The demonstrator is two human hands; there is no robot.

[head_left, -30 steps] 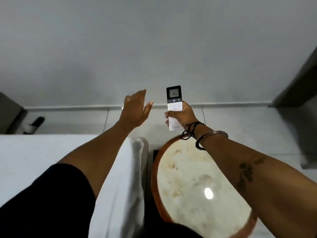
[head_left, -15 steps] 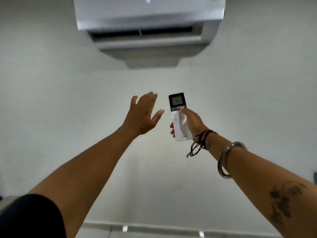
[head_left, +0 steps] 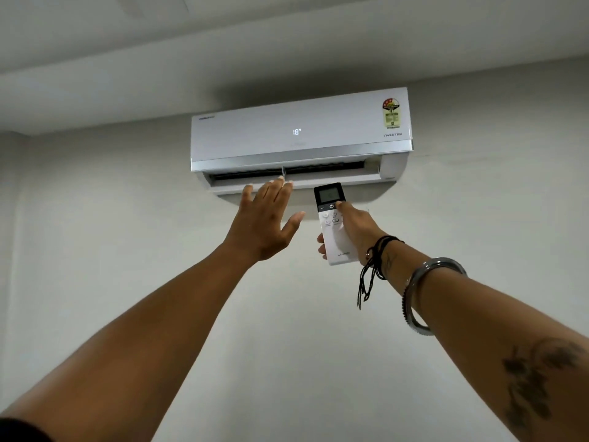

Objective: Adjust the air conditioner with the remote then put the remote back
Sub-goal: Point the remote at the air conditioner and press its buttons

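A white air conditioner (head_left: 299,135) hangs high on the wall, its front lit with "18" and its lower flap open. My right hand (head_left: 355,231) grips a white remote (head_left: 333,224) with a dark screen end, held upright and aimed at the unit. The thumb rests on the dark button strip just under the screen. My left hand (head_left: 264,224) is raised beside the remote on its left, palm toward the unit, fingers spread, holding nothing. Its fingertips overlap the flap in the picture.
Bare pale wall (head_left: 127,250) surrounds the unit, with the ceiling (head_left: 159,43) close above it. My right wrist carries a black thread band (head_left: 371,266) and a metal bangle (head_left: 424,295).
The view has tilted up from the round table and bed to the wall, bringing the whole air conditioner into sight. Both hands rose with it, and the thumb moved onto the button strip.
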